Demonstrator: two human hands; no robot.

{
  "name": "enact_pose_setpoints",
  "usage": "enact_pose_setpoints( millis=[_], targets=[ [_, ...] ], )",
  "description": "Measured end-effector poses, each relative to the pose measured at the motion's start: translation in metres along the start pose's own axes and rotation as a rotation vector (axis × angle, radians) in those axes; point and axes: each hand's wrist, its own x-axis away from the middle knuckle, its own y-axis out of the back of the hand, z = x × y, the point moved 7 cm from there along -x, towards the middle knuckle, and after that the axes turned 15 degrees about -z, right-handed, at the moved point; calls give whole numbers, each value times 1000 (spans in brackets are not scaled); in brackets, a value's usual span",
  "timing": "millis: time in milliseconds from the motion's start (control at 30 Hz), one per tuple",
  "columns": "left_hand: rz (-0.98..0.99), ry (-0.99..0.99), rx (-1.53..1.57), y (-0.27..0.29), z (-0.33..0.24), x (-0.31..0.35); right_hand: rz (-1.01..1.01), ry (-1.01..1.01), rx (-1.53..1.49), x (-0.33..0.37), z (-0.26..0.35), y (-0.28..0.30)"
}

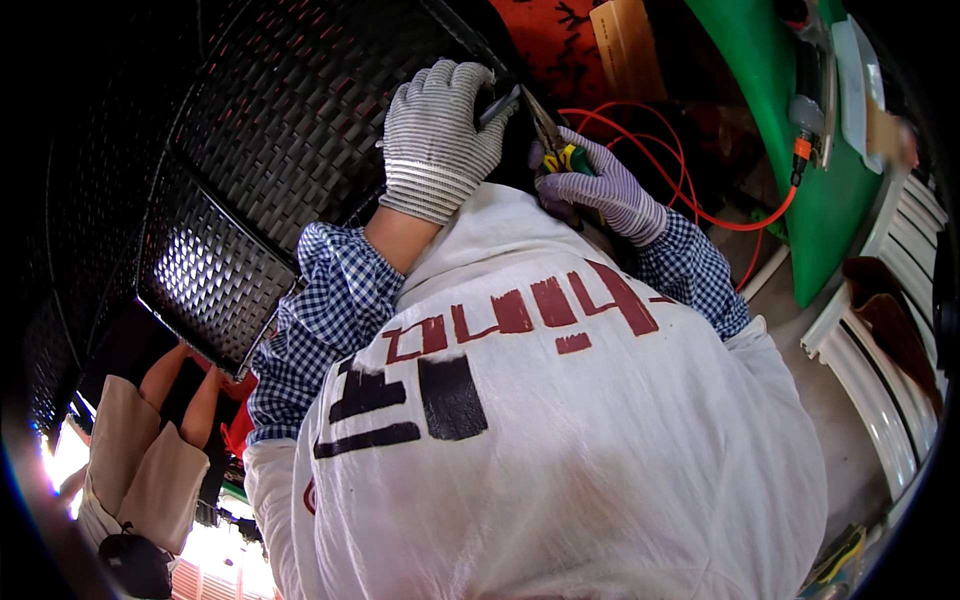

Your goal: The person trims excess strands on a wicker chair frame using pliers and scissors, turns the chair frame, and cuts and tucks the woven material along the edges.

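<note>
My left hand, in a grey-and-white striped glove, is curled at the edge of a black woven wicker panel. A short dark grey strip sticks out from between its thumb and fingers. My right hand, gloved too, is closed around pliers with yellow-and-green handles. The pliers' jaws point up and left, their tips close to the strip's end; whether they touch it I cannot tell. The fingertips of my left hand are partly hidden behind the glove.
A red air hose loops right of my hands to an air tool beside a green sheet. A cardboard piece lies on a red surface ahead. White slats stand at right. Another person's legs show at lower left.
</note>
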Motion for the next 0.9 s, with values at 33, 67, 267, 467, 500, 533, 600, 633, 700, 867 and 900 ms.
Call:
enact_pose_setpoints(
  millis=[33,67,267,467,500,533,600,633,700,867,900],
  targets=[
    [2,1,0,0,0,1,-14,15,61,2,2,-1],
    [-7,1,-3,1,0,1,-28,30,122,4,3,-1],
    [30,53,-1,-1,4,4,-98,77,262,2,4,-2],
    [-21,152,113,2,10,4,-82,-1,248,7,23,-3],
    [-24,182,153,2,11,4,-85,-7,248,9,26,-1],
    [-26,181,155,2,12,4,-88,-19,238,12,31,0],
    [-1,147,112,-2,13,2,-121,67,466,17,54,11],
    [-13,141,121,0,11,0,-168,118,631,22,67,20],
    [-79,71,63,13,1,-2,-400,487,911,28,102,29],
    [-46,86,56,11,1,1,-923,1168,1497,36,201,61],
    [-46,83,49,10,2,1,-1037,1168,1578,31,220,72]
  ],
)
